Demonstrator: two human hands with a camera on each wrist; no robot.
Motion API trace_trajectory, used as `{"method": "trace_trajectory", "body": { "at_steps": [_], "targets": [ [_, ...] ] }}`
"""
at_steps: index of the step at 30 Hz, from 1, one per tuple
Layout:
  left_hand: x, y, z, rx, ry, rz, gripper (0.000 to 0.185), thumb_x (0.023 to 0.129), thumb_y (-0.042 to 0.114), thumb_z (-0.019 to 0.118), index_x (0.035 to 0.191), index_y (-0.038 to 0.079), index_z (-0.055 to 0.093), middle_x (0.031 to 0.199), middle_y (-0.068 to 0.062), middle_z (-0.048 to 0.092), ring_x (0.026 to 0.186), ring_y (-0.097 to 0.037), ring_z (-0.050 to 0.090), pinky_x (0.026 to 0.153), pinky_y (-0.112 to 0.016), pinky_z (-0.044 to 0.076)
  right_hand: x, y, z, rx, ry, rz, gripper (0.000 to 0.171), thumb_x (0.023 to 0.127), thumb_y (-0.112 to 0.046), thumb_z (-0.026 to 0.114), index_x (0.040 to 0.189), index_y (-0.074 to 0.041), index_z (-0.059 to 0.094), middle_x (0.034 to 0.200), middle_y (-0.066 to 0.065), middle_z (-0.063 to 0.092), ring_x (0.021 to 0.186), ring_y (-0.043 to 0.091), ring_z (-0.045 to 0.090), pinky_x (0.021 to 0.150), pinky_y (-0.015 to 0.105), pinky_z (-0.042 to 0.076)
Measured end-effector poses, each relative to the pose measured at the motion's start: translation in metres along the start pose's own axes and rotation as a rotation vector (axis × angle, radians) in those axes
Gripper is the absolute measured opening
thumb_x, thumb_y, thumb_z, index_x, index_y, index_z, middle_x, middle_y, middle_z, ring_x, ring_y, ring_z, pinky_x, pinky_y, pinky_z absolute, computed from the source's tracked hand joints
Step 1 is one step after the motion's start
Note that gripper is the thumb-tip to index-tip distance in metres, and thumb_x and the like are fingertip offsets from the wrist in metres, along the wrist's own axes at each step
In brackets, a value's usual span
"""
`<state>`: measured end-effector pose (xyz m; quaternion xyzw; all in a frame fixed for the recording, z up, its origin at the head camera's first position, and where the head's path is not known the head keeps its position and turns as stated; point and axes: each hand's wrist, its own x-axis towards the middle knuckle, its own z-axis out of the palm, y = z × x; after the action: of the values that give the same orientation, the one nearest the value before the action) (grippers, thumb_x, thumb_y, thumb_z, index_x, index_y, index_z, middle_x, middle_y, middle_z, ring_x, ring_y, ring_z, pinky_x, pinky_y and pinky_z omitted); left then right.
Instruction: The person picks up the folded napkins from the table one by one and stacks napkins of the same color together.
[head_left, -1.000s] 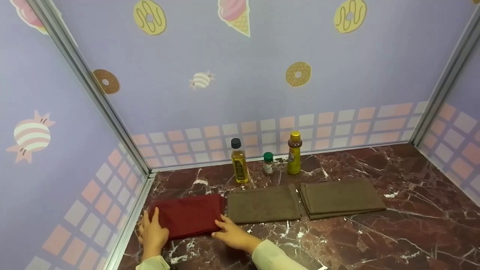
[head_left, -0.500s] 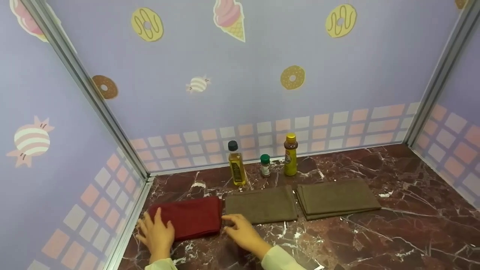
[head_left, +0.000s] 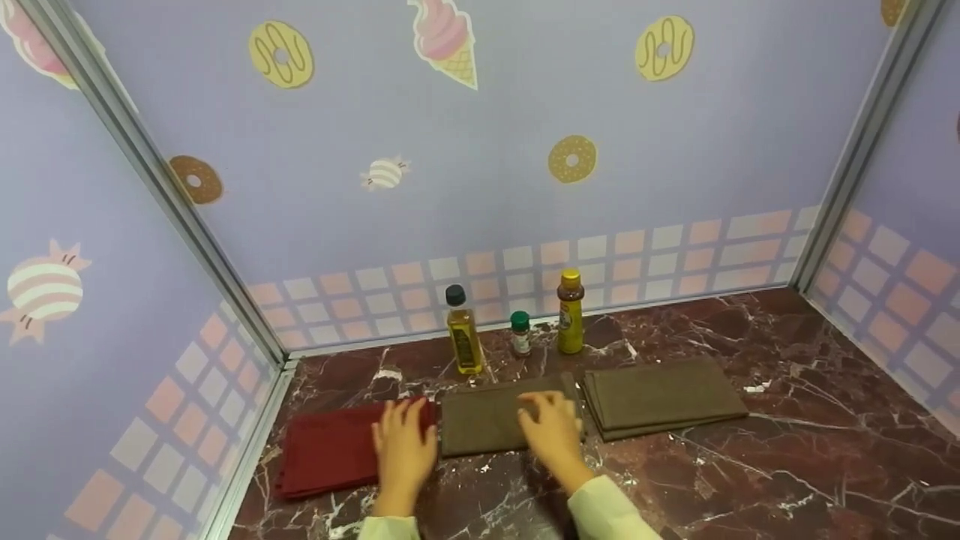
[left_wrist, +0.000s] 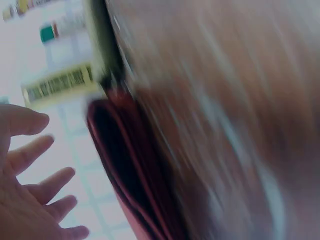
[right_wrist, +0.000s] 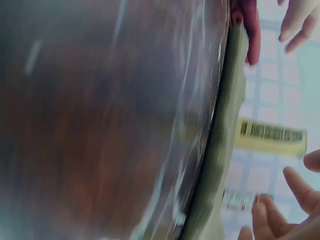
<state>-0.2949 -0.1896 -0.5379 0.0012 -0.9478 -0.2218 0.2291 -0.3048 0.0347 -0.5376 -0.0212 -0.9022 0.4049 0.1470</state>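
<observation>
A folded dark red cloth (head_left: pixel 326 451) lies on the left of the marble-patterned tabletop. My left hand (head_left: pixel 405 450) hovers over its right end, fingers spread, and in the left wrist view the fingers (left_wrist: pixel 57 180) stay apart from the cloth. To the right lies a folded olive-brown cloth (head_left: pixel 476 424), with my right hand (head_left: pixel 553 436) above its right part. That hand has loosely bent fingers and nothing in its grasp; the right wrist view shows a gap between its fingers (right_wrist: pixel 300 192) and the cloth. Another folded olive-brown cloth (head_left: pixel 664 397) lies farther right.
Behind the cloths stand a dark-capped oil bottle (head_left: pixel 465 343), a small green-capped jar (head_left: pixel 520 341) and a yellow-capped bottle (head_left: pixel 570 322). Patterned wall panels (head_left: pixel 510 187) enclose the back and sides. Marble-patterned tabletop (head_left: pixel 810 457) extends to the front and right.
Both hands have left the sides of the red cloth and moved right: the left to its right end, the right over the middle cloth. The head view has shifted slightly.
</observation>
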Motion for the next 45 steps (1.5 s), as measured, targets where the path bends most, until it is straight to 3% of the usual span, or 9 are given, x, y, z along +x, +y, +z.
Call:
{"method": "trace_trajectory", "body": {
  "at_steps": [6, 11, 19, 25, 34, 41, 45],
  "targets": [
    [-0.002, 0.034, 0.013, -0.039, -0.061, 0.022, 0.058, 0.079, 0.022, 0.065, 0.133, 0.015, 0.043, 0.124, -0.016, 0.05, 0.119, -0.036, 0.041, 0.1, -0.054, 0.025, 0.007, 0.02, -0.017, -0.037, 0.021, 0.055, 0.025, 0.082, -0.03, 0.06, 0.106, -0.023, 0.064, 0.123, 0.009, 0.045, 0.119, 0.03, 0.032, 0.09, 0.05, 0.027],
    [-0.007, 0.048, 0.024, 0.028, -0.082, 0.018, 0.056, 0.078, 0.023, 0.067, 0.13, 0.014, 0.047, 0.118, -0.018, 0.051, 0.102, -0.036, 0.051, 0.085, -0.049, 0.039, 0.006, 0.035, -0.021, -0.021, -0.032, 0.106, 0.028, 0.083, -0.029, 0.06, 0.11, -0.02, 0.062, 0.131, 0.015, 0.039, 0.123, 0.035, 0.027, 0.093, 0.054, 0.025],
    [-0.013, 0.055, 0.036, 0.14, -0.27, -0.109, 0.056, 0.076, 0.032, 0.069, 0.126, 0.014, 0.051, 0.122, -0.025, 0.043, 0.102, -0.042, 0.045, 0.083, -0.051, 0.038, 0.002, 0.044, -0.022, -0.006, -0.115, 0.151, 0.031, 0.084, -0.029, 0.059, 0.112, -0.016, 0.061, 0.132, 0.025, 0.035, 0.118, 0.043, 0.033, 0.09, 0.058, 0.029],
    [-0.009, 0.061, 0.037, 0.135, -0.324, -0.207, 0.055, 0.074, 0.033, 0.071, 0.121, 0.011, 0.054, 0.118, -0.029, 0.043, 0.102, -0.044, 0.041, 0.077, -0.052, 0.04, 0.002, 0.046, -0.024, -0.028, -0.144, 0.167, 0.03, 0.084, -0.032, 0.058, 0.109, -0.017, 0.063, 0.131, 0.025, 0.037, 0.117, 0.042, 0.033, 0.089, 0.058, 0.03],
    [0.001, 0.071, 0.037, 0.121, -0.312, -0.277, 0.053, 0.064, 0.025, 0.078, 0.112, 0.013, 0.059, 0.105, -0.028, 0.046, 0.096, -0.042, 0.041, 0.071, -0.053, 0.038, 0.002, 0.046, -0.023, -0.062, -0.182, 0.172, 0.041, 0.083, -0.035, 0.058, 0.115, -0.011, 0.062, 0.129, 0.025, 0.037, 0.114, 0.04, 0.032, 0.087, 0.053, 0.033],
    [0.002, 0.069, 0.038, 0.146, -0.268, -0.241, 0.054, 0.058, 0.022, 0.08, 0.107, 0.013, 0.06, 0.105, -0.023, 0.047, 0.096, -0.041, 0.041, 0.076, -0.05, 0.033, 0.002, 0.043, -0.025, -0.074, -0.207, 0.155, 0.044, 0.083, -0.037, 0.058, 0.119, -0.011, 0.06, 0.125, 0.022, 0.038, 0.108, 0.038, 0.033, 0.083, 0.051, 0.035],
    [0.001, 0.068, 0.04, 0.108, -0.218, -0.224, 0.044, 0.055, 0.019, 0.08, 0.093, 0.01, 0.058, 0.102, -0.023, 0.043, 0.084, -0.04, 0.05, 0.072, -0.05, 0.037, 0.001, 0.044, -0.026, -0.031, -0.189, 0.155, 0.043, 0.084, -0.034, 0.058, 0.121, -0.011, 0.058, 0.125, 0.022, 0.037, 0.103, 0.039, 0.045, 0.082, 0.051, 0.039]
  ]
}}
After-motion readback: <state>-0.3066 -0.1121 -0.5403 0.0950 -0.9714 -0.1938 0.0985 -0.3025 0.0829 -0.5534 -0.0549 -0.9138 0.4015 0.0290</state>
